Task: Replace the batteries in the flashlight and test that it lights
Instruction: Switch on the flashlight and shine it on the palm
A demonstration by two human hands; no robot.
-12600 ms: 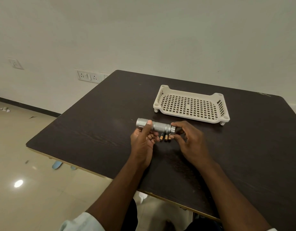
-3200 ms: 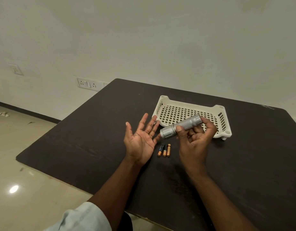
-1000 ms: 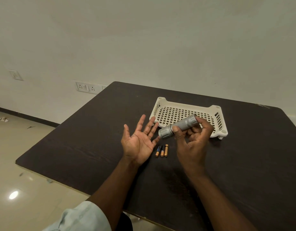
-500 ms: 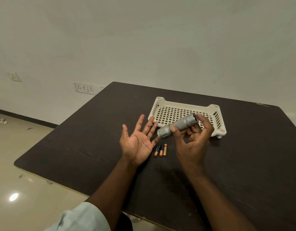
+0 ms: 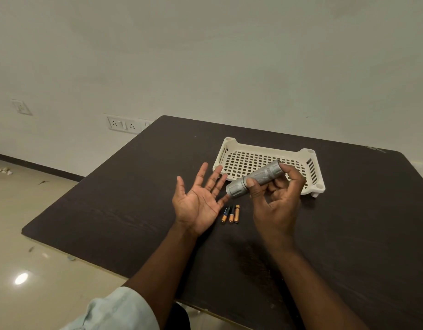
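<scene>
The right hand (image 5: 277,198) grips a silver flashlight (image 5: 254,178) above the dark table (image 5: 360,222), head end aimed at the left hand (image 5: 197,198), whose palm lies open with fingers spread. Three small batteries (image 5: 230,214), probably AAA, lie between the hands, near a white perforated tray (image 5: 265,148).

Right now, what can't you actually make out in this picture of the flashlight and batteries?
All in the head view:
- Lens of the flashlight: faces the open left hand, so lit or unlit cannot be told.
- Its tail end: covered by fingers of the right hand.
- What is inside it: hidden by the casing.
- The three batteries: labels too small to read.
</scene>
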